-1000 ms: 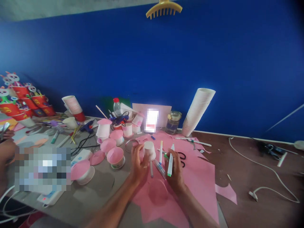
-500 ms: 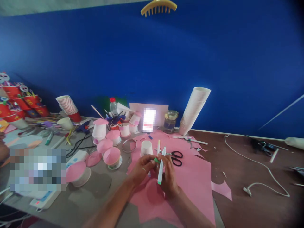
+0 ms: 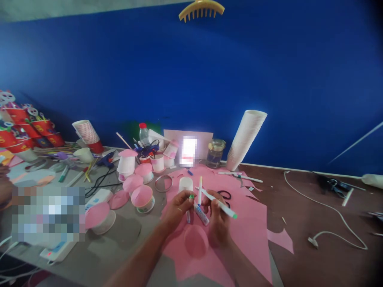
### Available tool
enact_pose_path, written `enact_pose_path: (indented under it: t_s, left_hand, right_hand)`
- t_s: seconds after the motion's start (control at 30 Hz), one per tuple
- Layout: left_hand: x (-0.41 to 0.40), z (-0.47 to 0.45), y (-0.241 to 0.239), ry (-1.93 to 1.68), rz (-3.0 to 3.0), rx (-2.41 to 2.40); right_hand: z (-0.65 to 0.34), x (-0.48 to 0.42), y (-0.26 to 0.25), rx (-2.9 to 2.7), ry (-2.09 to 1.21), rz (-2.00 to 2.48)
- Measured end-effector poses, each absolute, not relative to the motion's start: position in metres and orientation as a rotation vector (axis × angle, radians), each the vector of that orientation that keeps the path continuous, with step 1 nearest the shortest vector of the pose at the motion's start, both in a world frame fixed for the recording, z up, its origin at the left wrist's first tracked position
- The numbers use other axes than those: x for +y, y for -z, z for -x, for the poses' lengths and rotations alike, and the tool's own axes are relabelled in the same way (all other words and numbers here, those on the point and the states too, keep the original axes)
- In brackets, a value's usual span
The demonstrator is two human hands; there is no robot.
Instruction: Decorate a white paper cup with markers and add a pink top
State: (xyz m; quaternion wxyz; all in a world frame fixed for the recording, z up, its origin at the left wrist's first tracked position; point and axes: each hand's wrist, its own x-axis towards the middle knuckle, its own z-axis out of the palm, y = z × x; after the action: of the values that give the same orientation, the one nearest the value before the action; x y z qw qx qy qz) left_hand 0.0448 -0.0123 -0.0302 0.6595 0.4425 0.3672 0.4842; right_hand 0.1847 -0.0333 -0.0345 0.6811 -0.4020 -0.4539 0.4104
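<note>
My right hand point(image 3: 220, 219) is closed on a white marker point(image 3: 220, 202) with a green end, its tip pointing up and left. Between the fingertips of my left hand point(image 3: 178, 207) is a small green marker cap point(image 3: 191, 197). A white tube with blue print point(image 3: 201, 215) and a pale yellow-tipped marker point(image 3: 200, 190) lie between the hands. Under both hands spreads pink paper point(image 3: 248, 243). Close to my wrists sits a round pink paper piece point(image 3: 196, 241). Behind my left hand is a white paper cup point(image 3: 186, 184). Black-handled scissors point(image 3: 224, 195) are partly hidden by my right hand.
Pink-topped cups point(image 3: 142, 197) stand to the left, near a power strip point(image 3: 61, 249). Behind are a blurred bright screen point(image 3: 188, 151), a glass jar point(image 3: 216, 153) and a tall leaning stack of white cups point(image 3: 247, 139). A white cable point(image 3: 338, 211) lies at right. Another person's hand point(image 3: 4, 185) shows at far left.
My hands have moved apart, the cap staying in the left. The marker in my right hand has swung from near upright to a slant, its green end now toward the right.
</note>
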Motion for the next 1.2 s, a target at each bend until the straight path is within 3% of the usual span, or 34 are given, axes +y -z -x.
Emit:
enact_pose_path:
  t_s: [0.17, 1.2]
  left_hand:
    - [-0.011, -0.043, 0.033, -1.042, -1.025, 0.895]
    - [-0.015, -0.047, 0.026, -0.986, -1.364, 1.000]
  right_hand:
    - [-0.189, -0.024, 0.021, -0.674, -1.205, 0.854]
    - [-0.184, -0.028, 0.019, -0.674, -1.363, 0.962]
